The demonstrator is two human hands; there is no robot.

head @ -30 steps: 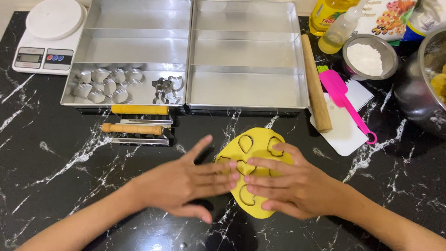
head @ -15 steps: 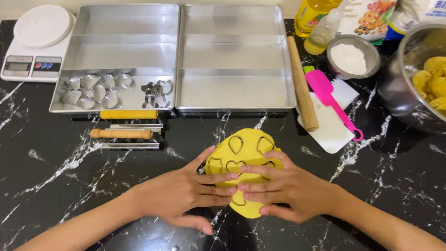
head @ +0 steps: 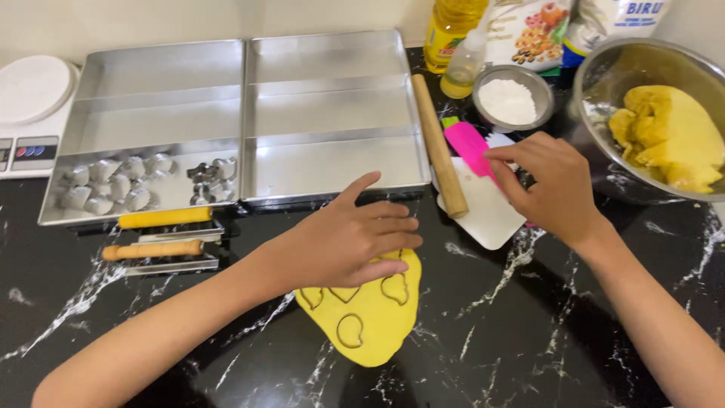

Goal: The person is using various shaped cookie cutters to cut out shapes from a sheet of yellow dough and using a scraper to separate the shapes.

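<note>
A flat sheet of yellow dough (head: 368,313) with several cut-out outlines lies on the black marble counter (head: 529,332). My left hand (head: 343,238) rests palm down on the dough's far edge, fingers spread. My right hand (head: 550,183) has reached to the right, over the pink spatula (head: 467,145) and the white scraper (head: 487,208), fingers pinched together above them; whether it grips anything I cannot tell.
Two metal baking trays (head: 325,53) stand behind, the left one holding metal cookie cutters (head: 113,185). A wooden rolling pin (head: 438,143), a flour bowl (head: 507,100), a steel bowl of yellow dough (head: 664,136), an oil bottle (head: 451,26), a kitchen scale (head: 30,113) and two wooden-handled tools (head: 158,234) surround the work spot.
My right hand left the dough and moved up and right to the spatula and scraper. My left hand stays on the dough. The camera has moved closer and turned right.
</note>
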